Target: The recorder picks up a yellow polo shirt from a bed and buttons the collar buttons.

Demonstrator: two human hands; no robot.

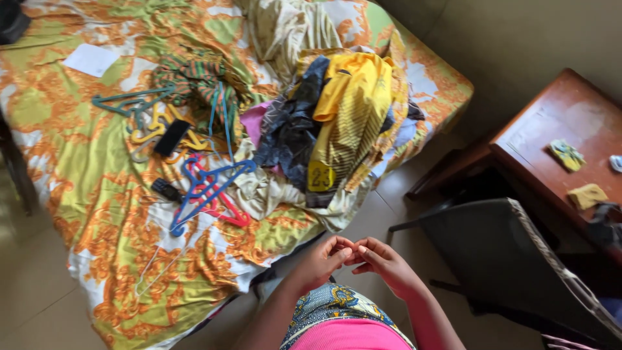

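Fingers (346, 249) of both hands meet, curled, fingertips touching.

plastic hangers (206, 189), cloth bedsheet (97, 149), glossy wooden table (564, 123)

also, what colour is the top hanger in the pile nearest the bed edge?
Blue, lying across a red one: hanger. The head view shows it clearly.

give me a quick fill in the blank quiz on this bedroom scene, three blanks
1. The yellow shirt lies on top of the clothes pile on the ____.
2. The left hand and right hand touch at the ____.
3. The blue hanger lies across a ____ hanger.

Missing words: bed; fingertips; red
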